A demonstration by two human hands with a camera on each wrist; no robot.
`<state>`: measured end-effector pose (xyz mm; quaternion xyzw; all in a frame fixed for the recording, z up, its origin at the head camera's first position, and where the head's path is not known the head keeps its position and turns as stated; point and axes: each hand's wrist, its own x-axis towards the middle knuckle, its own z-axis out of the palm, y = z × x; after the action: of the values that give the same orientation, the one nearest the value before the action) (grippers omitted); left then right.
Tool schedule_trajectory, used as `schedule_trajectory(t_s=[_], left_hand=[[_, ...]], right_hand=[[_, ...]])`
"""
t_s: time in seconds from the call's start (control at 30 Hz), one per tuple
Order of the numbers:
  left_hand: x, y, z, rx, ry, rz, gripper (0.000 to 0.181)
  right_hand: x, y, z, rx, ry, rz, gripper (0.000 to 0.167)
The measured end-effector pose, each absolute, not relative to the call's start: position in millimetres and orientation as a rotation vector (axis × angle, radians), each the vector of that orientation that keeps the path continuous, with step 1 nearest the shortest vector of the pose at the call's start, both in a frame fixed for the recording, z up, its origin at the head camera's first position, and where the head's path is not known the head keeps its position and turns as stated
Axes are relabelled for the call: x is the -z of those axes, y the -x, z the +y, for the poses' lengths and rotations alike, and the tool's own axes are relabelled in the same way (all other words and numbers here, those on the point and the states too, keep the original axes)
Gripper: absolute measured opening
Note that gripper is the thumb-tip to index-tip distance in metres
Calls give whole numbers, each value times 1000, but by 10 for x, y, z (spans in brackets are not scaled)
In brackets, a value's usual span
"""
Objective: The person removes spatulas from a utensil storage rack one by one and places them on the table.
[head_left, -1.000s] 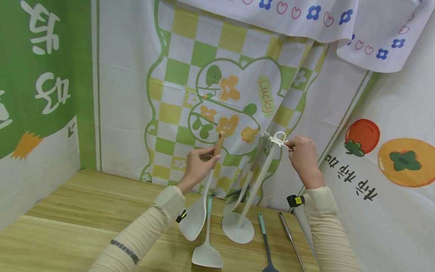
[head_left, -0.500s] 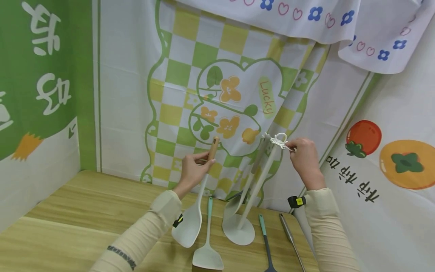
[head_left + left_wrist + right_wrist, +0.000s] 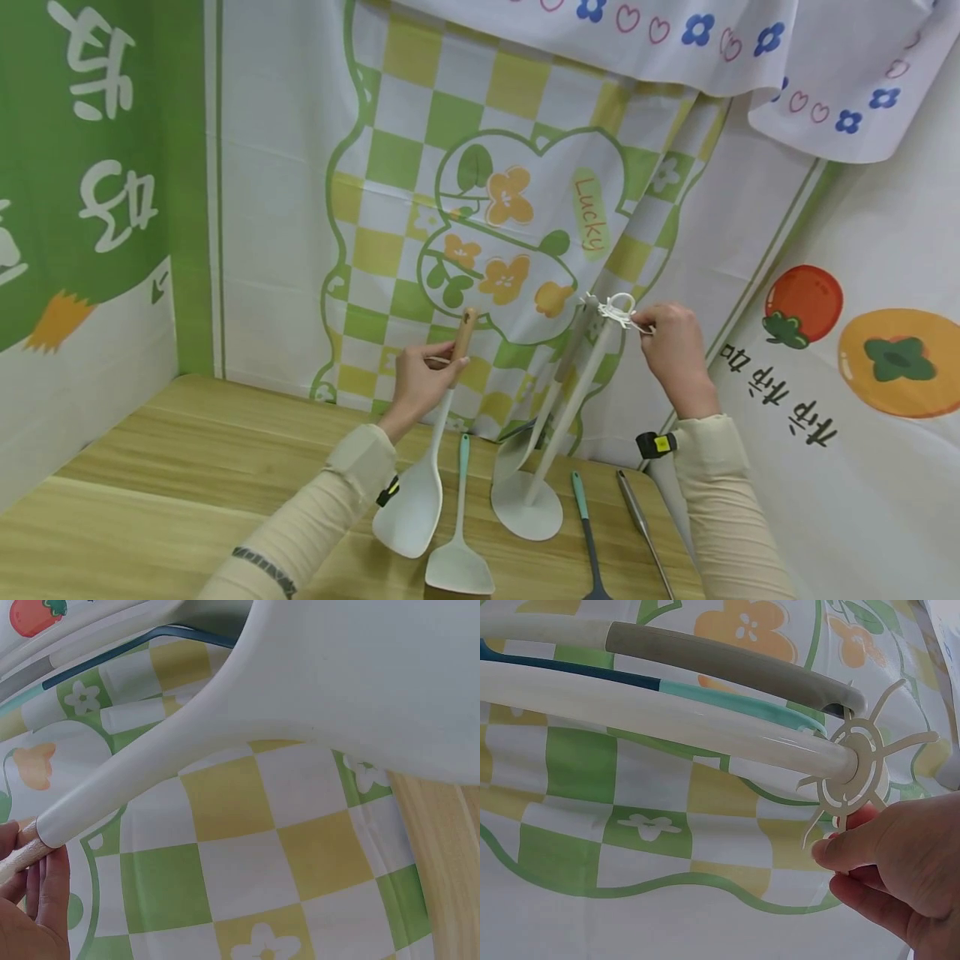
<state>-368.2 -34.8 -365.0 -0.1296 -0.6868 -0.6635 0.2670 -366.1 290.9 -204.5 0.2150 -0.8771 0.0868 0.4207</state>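
In the head view my left hand (image 3: 422, 385) holds a white spatula (image 3: 411, 510) by its wooden handle, handle up and broad head down, left of a white utensil stand (image 3: 573, 400). The left wrist view shows fingers and thumb around the wooden handle (image 3: 24, 855) where it meets the white neck. My right hand (image 3: 677, 354) is at the top of the stand. Close up, its thumb and fingers pinch a hook of the white hook ring (image 3: 866, 754). From this ring hang a grey-handled utensil (image 3: 727, 664) and a teal-handled one (image 3: 735, 707), their heads partly hidden.
On the wooden table (image 3: 225, 467) lie a pale spatula with a mint handle (image 3: 459, 567), a dark utensil with a mint handle (image 3: 589, 533) and a slim metal-handled utensil (image 3: 637, 515). A checkered curtain (image 3: 405, 158) hangs behind the stand.
My left hand has moved slightly left and down with the white spatula, away from the stand. The right hand keeps its pinch on the hook ring and has hardly moved.
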Motion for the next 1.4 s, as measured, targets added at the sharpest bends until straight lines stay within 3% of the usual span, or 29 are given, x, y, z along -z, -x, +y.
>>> schedule_trajectory(t_s=[1.4], left_hand=[[4109, 3824, -425, 1626, 139, -1980, 33]], right_hand=[[2050, 3675, 2932, -221, -528, -2233, 24]])
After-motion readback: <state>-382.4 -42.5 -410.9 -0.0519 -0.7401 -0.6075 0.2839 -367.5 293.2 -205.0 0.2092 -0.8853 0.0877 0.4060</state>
